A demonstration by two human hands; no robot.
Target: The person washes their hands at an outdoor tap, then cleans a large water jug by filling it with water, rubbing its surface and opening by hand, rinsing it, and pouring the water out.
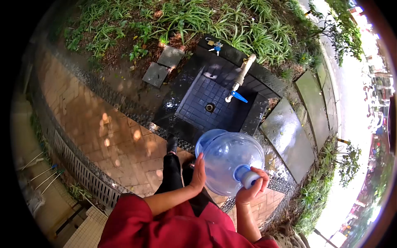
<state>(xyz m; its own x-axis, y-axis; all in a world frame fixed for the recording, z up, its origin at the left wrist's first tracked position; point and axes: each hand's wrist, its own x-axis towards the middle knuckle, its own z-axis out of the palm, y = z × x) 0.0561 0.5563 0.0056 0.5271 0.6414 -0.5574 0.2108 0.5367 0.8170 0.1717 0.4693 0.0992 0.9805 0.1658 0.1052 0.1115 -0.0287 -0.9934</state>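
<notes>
A large clear-blue water jug (225, 155) is tilted in front of my body, with its neck towards me and to the right. My left hand (199, 174) presses against the jug's left side with fingers together, holding it. Around the pale end of the jug's neck (249, 178) are the fingers of my right hand (254, 188); some of them are hidden behind it. Beyond the jug lies a dark tiled basin (198, 101) with a round drain (210, 108). A tap (237, 80) with a blue lever (239, 97) reaches over it.
Keys (216, 48) and a brass padlock (211, 42) lie on the basin's far ledge. Wet stone slabs (285, 138) are on the right, brick paving (111, 140) on the left. Leafy plants (186, 18) grow behind. A drain grate (78, 165) runs along the left.
</notes>
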